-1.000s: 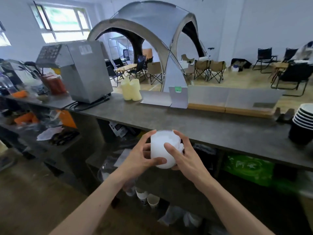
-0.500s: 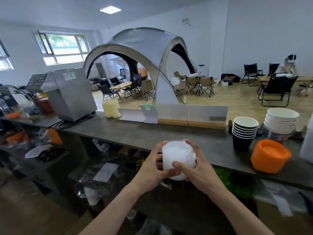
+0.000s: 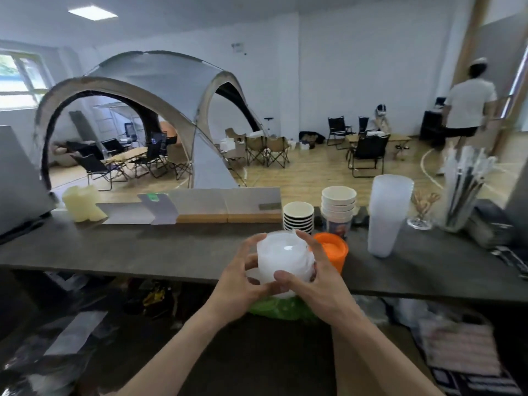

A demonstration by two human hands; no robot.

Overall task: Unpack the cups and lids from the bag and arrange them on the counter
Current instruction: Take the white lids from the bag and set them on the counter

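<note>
- Left hand (image 3: pixel 240 284) and right hand (image 3: pixel 317 284), in the head view, both clasp a stack of white translucent plastic lids (image 3: pixel 281 257) at the grey counter's (image 3: pixel 143 247) near edge, an orange plastic tub (image 3: pixel 333 248) at its 2 o'clock.
- The stack is probably light, slick and loosely nested, so it is best gripped by its sides.

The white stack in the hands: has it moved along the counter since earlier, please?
Yes: the white stack went right, from below the green-stickered card to the orange container.

Dome tent (image 3: pixel 160 81), chairs (image 3: pixel 368 151), wood flr (image 3: pixel 314 172).
</note>
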